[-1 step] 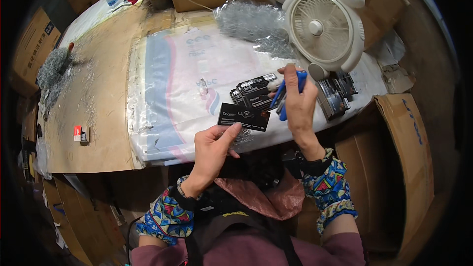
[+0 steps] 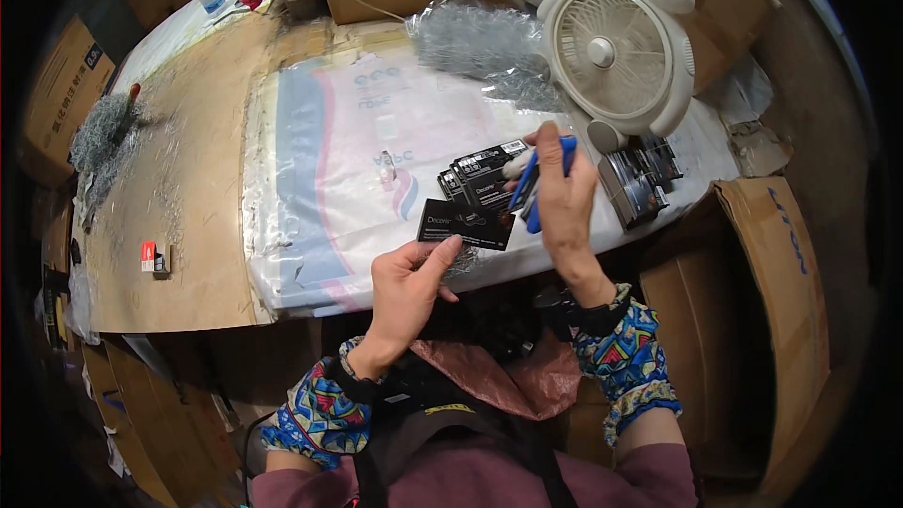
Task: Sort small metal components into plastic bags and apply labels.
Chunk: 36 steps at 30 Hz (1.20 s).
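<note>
My left hand (image 2: 404, 287) pinches a flat black box (image 2: 466, 225) with pale print, thumb on top, just over the near edge of the table. My right hand (image 2: 566, 198) is closed around a blue-handled tool (image 2: 529, 177) like scissors or snips; its exact kind is not clear. The tool's lower end is close to the right end of the held box, and I cannot tell whether they touch. Something white (image 2: 515, 166) shows at the fingers of that hand. Behind the held box lie several similar black boxes (image 2: 484, 165) in an overlapping pile.
More dark boxes (image 2: 628, 190) stand right of my right hand, by a white fan (image 2: 602, 52). Crumpled clear plastic film (image 2: 475, 42) lies at the back. A small red and white box (image 2: 155, 257) sits left; an open carton (image 2: 781, 254) stands lower right.
My right hand and the blue-handled tool have shifted slightly left. The black box in my left hand has moved a little left too.
</note>
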Available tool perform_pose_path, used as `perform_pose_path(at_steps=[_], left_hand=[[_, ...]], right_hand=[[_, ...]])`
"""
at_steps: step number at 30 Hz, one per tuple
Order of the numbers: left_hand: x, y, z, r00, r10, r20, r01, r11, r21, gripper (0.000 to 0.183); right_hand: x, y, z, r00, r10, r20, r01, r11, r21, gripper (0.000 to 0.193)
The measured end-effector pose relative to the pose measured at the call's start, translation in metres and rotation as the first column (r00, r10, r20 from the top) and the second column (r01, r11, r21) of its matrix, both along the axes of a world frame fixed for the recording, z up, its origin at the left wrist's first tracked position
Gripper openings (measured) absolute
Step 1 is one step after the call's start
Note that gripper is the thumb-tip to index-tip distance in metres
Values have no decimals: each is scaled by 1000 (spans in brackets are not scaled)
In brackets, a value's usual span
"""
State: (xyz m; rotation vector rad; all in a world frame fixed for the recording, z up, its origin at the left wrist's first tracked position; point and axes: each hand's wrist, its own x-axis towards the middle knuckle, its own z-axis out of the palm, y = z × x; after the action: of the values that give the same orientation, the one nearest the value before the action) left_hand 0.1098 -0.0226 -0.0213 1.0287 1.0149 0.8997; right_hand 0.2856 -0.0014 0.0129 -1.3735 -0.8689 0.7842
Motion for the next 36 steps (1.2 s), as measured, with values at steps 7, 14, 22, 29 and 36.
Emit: perform_pose_path(at_steps=[7, 14, 22, 29, 36], left_hand=[[9, -8, 1, 999, 48, -15, -46, 994, 97, 23], [18, -17, 0, 990, 0, -142, 30, 976, 214, 18], [36, -24, -1, 927, 8, -376, 208, 822, 530, 7], [23, 9, 15, 636, -445, -631, 682, 706, 189, 39], [72, 180, -30, 877, -20, -481, 206, 918, 337, 31]], right_hand=[[-21, -5, -16, 1000, -12, -6, 12, 996, 92, 50], [-12, -10, -27, 997, -19, 76, 14, 998, 55, 43], [-22, -34, -7, 983, 34, -181, -12, 993, 121, 44], [11, -43, -28, 935, -11, -354, 0, 999, -32, 33], [39, -21, -67, 953, -256, 160, 229, 959, 167, 23]])
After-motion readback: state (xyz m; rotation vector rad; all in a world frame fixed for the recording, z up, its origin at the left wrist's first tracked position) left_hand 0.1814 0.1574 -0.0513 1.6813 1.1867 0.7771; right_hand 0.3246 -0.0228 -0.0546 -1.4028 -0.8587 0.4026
